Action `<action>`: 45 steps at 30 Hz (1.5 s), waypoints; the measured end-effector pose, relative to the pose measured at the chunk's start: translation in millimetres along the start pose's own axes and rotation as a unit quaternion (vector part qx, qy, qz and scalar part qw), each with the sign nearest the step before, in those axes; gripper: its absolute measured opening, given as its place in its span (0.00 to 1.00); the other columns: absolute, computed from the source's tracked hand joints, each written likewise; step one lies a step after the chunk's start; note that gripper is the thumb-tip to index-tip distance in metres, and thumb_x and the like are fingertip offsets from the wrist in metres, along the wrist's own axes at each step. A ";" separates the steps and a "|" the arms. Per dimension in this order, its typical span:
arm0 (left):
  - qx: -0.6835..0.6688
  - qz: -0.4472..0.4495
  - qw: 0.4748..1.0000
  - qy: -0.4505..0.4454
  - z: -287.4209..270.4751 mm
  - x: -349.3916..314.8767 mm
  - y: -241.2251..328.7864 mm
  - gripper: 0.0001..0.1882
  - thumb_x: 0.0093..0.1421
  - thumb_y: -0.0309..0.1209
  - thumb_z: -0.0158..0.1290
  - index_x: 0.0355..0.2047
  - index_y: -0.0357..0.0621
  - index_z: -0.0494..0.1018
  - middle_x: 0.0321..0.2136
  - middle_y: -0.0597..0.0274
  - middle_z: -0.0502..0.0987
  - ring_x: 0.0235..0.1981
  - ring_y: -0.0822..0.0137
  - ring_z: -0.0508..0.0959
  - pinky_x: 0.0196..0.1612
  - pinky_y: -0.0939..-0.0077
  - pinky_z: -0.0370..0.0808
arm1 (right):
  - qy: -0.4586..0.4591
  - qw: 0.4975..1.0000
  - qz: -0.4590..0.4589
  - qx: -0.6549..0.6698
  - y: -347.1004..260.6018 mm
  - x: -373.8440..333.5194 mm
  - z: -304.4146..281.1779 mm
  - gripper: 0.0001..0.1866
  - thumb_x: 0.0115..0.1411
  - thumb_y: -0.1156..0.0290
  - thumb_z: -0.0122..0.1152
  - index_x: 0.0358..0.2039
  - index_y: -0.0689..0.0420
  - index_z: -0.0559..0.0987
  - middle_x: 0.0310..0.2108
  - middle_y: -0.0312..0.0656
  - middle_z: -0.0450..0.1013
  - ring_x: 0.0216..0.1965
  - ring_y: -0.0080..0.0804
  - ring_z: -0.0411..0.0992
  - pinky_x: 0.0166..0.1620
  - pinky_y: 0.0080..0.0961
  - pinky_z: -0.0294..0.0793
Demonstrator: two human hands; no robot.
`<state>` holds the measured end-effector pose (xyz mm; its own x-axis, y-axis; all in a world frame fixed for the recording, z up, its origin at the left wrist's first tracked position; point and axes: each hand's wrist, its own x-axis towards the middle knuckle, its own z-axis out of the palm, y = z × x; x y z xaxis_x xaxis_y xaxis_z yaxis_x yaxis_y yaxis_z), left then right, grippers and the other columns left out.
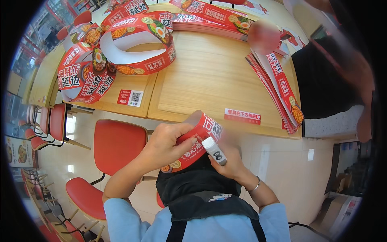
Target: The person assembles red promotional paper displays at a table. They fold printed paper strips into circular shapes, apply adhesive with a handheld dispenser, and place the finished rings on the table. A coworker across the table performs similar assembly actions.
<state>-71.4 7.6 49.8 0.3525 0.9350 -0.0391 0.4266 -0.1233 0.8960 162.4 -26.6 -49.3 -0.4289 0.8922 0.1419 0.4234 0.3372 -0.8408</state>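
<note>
My left hand (167, 143) pinches a red printed paper band (189, 159) between thumb and fingers. The band is curled and shows its pale inner side at the top. My right hand (229, 161) is closed round a small white and grey oblong tool (215, 151) with two black circles on it. The tool's white end meets the right edge of the band; its exact kind I cannot make out. Both hands are over my dark apron (197, 193), just short of the table's near edge. Some of my right fingers are blurred or hidden.
On the wooden table (201, 76), closed paper loops (137, 66) stand at the left. Flat stacks of printed strips (209, 28) lie at the back and right (278, 88). Red chairs (121, 141) are at my left. A person in dark clothing (330, 76) is at the right.
</note>
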 end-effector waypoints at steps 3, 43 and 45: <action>0.016 0.007 1.000 0.007 3.5 1.2 -2.9 0.08 0.56 0.27 0.56 0.35 0.36 0.75 0.23 0.45 0.75 0.23 0.49 0.76 0.27 0.68 0.72 | 0.002 1.000 0.002 -0.001 3.2 1.5 2.4 0.20 0.43 0.74 0.68 0.37 0.63 0.71 0.31 0.54 0.75 0.33 0.53 0.76 0.35 0.37 0.76; 0.431 0.241 0.849 0.187 9.9 204.9 78.9 0.05 0.54 0.27 0.51 0.31 0.42 0.74 0.21 0.50 0.78 0.26 0.51 0.81 0.28 0.58 0.77 | 0.030 0.921 -0.168 -0.349 3.3 143.1 -22.3 0.34 0.49 0.55 0.67 0.51 0.64 0.71 0.37 0.44 0.72 0.39 0.37 0.72 0.42 0.31 0.70; 0.426 0.206 0.871 0.133 25.2 217.5 51.2 0.07 0.54 0.26 0.50 0.35 0.42 0.72 0.28 0.49 0.79 0.31 0.51 0.81 0.31 0.60 0.77 | 0.008 0.926 -0.171 -0.335 10.9 157.2 -16.6 0.34 0.51 0.54 0.66 0.52 0.64 0.69 0.40 0.45 0.72 0.41 0.37 0.72 0.43 0.33 0.70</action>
<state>48.1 196.3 76.1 0.4645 0.7827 0.4143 0.8129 -0.5624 0.1513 112.9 122.3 -27.5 -0.6200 0.7009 0.3526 0.6677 0.7074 -0.2321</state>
